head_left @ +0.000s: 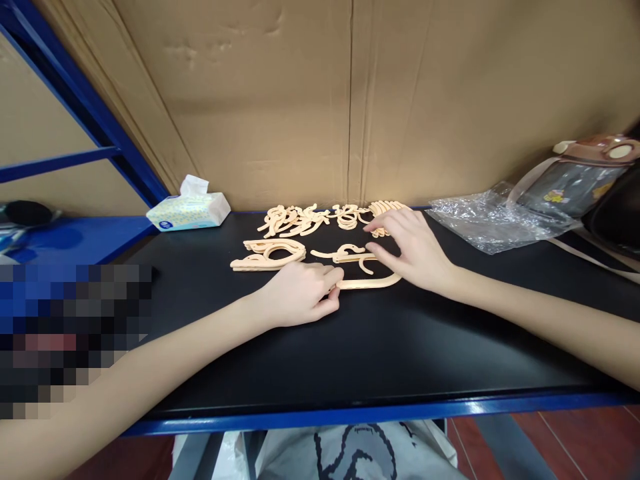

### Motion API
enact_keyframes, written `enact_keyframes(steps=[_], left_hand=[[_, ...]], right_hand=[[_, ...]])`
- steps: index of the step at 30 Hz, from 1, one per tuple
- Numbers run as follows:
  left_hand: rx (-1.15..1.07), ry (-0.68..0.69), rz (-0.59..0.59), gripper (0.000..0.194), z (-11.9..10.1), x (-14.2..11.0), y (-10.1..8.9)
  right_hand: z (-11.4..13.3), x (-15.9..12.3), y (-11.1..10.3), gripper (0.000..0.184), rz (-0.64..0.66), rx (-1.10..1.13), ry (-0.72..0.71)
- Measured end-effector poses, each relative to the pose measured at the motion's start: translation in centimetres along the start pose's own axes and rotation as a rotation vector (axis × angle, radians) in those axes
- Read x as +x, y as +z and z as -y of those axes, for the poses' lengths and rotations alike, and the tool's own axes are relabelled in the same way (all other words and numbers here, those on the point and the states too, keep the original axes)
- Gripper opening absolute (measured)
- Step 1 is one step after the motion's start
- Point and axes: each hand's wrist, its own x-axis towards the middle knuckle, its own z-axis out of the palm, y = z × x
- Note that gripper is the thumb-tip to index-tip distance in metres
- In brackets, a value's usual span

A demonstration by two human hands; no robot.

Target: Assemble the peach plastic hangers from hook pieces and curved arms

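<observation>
extending rightward from the left hand, a smooth, peach-coloured curved strip is pinched at its near-straight end between thumb and fingers, over the middle of the matte black tabletop. its bent end is partly covered by the right hand, whose thumb and forefinger are held spread and loose; whether the strip is touched by that palm cannot be told. just behind the strip, slim hooked pieces are laid out, and to their left a stack of looped parts is seen, all in the same plastic-looking material. farther back, tangled pieces, a heap of small hooks and a ribbed row of curved parts are lined up before creased brown cardboard. a blue oval label is carried by the pale patterned tissue box, its lettering too small to be read. on the right, crinkled clear plastic is spread beside a transparent bottle marked with a yellow sticker. below the blue table edge, thick black strokes are printed on pale fabric.
</observation>
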Motion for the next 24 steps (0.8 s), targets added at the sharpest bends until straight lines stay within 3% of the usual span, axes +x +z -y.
enact_keyframes(steps=[5,8,15,24], left_hand=[[0.006,0.000,0.003,0.012,0.0,-0.1,-0.1],[0.013,-0.002,0.005,0.013,0.0,0.0,0.0],[-0.002,-0.013,0.016,0.013,0.0,0.0,-0.1],[-0.015,-0.024,0.027,0.013,-0.2,0.1,-0.2]], right_hand=[[-1.6,-0.2,1.3,0.035,0.160,0.034,0.063],[-1.6,-0.6,2.0,0.034,0.230,0.064,0.067],[-1.5,-0.7,2.2,0.020,0.287,0.103,0.086],[-1.0,-0.6,2.3,0.019,0.243,0.093,0.101]])
